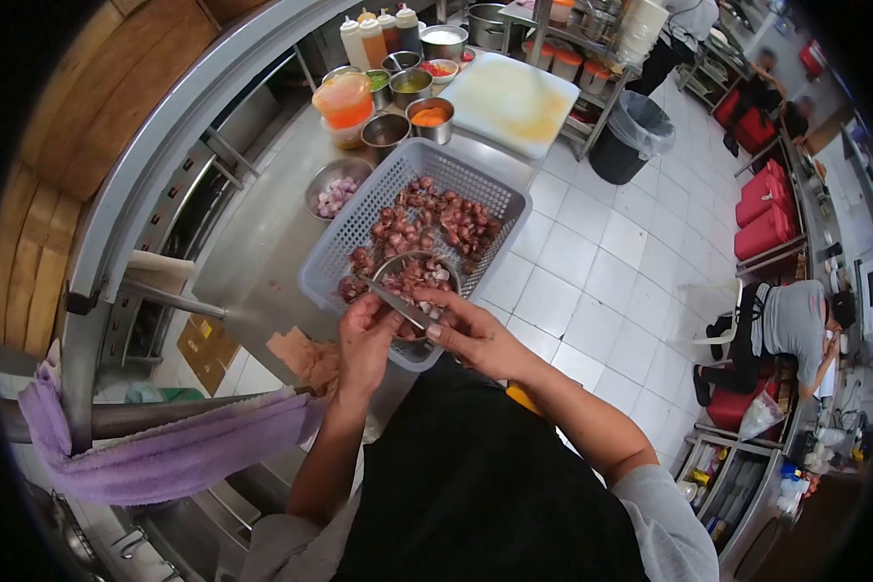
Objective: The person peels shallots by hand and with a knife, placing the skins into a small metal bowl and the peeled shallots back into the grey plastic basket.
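Observation:
My right hand [480,339] is closed around a small knife [398,303], its blade pointing up and left across the fingers of my left hand [367,341]. My left hand is closed with the fingertips pinched by the blade; what they hold is hidden. Both hands are over a round metal bowl [457,274] with peel and shallot pieces inside. That bowl sits in the near end of a grey perforated plastic basket [325,254]. Many unpeeled reddish shallots [407,228] lie in the basket beyond it. Left of the basket, a metal bowl [318,184] holds peeled shallots [337,197].
Metal containers, an orange-lidded tub [343,101] and squeeze bottles [372,44] stand behind the basket, beside a stained white cutting board [500,102]. A purple towel [179,454] hangs over a rail at left. A lined black bin [630,141] and a seated person [786,325] are at right.

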### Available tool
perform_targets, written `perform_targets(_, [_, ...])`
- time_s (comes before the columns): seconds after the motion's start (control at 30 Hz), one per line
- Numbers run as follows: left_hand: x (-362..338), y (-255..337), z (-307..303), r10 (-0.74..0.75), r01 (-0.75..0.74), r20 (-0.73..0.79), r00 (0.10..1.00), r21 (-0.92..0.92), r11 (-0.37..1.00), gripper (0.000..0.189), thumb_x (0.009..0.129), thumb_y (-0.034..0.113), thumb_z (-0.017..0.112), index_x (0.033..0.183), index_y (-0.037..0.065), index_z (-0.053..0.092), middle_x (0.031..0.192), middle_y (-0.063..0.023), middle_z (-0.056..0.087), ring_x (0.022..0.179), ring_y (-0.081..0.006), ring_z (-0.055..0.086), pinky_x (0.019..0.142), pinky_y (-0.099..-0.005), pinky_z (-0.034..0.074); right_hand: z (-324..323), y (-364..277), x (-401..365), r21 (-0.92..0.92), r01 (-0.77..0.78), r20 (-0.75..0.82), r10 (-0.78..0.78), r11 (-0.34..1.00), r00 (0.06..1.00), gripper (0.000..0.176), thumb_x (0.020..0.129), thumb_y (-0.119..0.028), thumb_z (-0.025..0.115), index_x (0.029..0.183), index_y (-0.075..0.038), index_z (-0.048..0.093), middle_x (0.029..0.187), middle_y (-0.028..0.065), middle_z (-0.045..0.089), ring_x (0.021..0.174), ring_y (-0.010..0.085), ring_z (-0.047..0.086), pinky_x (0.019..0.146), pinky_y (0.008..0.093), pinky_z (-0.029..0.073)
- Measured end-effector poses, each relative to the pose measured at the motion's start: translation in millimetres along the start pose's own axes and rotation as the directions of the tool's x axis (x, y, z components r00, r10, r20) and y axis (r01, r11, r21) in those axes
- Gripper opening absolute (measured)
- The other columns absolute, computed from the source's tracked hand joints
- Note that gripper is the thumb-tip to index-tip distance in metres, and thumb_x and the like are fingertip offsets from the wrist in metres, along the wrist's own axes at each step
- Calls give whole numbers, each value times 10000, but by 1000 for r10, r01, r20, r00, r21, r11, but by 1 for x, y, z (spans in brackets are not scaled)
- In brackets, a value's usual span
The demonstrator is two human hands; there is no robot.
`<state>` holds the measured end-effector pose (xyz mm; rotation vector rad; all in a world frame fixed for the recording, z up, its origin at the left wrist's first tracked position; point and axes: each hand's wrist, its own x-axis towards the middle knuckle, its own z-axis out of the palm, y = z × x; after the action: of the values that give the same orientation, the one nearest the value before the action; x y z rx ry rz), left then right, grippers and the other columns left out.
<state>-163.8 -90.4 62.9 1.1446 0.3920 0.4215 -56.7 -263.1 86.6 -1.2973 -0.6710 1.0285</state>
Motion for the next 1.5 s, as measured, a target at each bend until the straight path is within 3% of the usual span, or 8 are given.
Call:
perform_targets(0.23, [-4,4,8,42,-42,8,999,-80,996,130,939,-14,624,1069,-18,633,933,-69,688,758,-122,653,671,-255,555,6,-9,-1,-81,135,7,-135,987,991,466,1012,-185,586,1451,-128,440,733,-62,454,629,29,408,538,206,305])
perform_targets(0.33, [-4,1,0,50,-41,97,994,-85,995,242,943,5,628,1183,-1,605,1057,-85,679,902,-176,665,714,-302,559,5,-13,-3,-110,119,-4,-120,987,993,442,998,-178,599,1417,-116,471,756,-26,531,656,52,446,578,233,350])
perform_targets(0.6, [-9,2,11,119,-118,-27,993,24,993,171,941,-8,637,1108,-46,627,939,-86,692,765,-140,661,678,-272,560,7,-8,1,-106,138,-36,-142,985,989,400,980,-134,615,1367,-100,518,785,-5,617,679,77,504,632,259,414])
perform_targets(0.73, [-12,-6,10,127,-127,-7,992,-13,992,201,936,-16,638,1136,-33,617,997,-107,691,826,-164,667,709,-284,559,-3,1,5,158,85,-20,-83,984,996,349,1007,-194,595,1344,-113,556,776,-32,579,647,52,480,559,229,392])
perform_targets(0.87, [-10,-5,11,9,7,45,999,-345,939,232,956,4,610,1187,13,603,1092,-117,677,938,-193,653,803,-324,531,-8,-2,6,296,13,-92,15,955,996,344,1018,-259,588,1335,-125,574,706,-55,496,576,31,420,485,203,318])
perform_targets(1.13, [-5,-5,10,13,15,74,997,-362,932,227,960,28,618,1186,28,602,1113,-103,670,1002,-196,638,880,-352,514,-2,-14,-8,67,45,-64,-41,997,997,457,1001,-236,613,1432,-145,490,697,-67,442,572,36,403,498,217,306])
perform_targets(1.2, [-5,-1,17,123,-110,21,992,-316,943,247,942,-1,634,1184,23,597,1132,-99,661,1033,-195,638,945,-364,513,2,-13,-7,-12,100,8,-100,995,995,542,991,-180,613,1493,-147,412,738,-65,451,565,21,397,492,192,301])
perform_targets(1.5, [-5,-5,10,134,-111,47,990,-331,937,269,926,-31,641,1185,21,590,1162,-91,634,1077,-174,619,999,-342,488,7,-8,-5,-85,170,-4,-171,982,985,486,995,-157,604,1454,-100,453,729,-62,456,615,30,393,546,214,314])
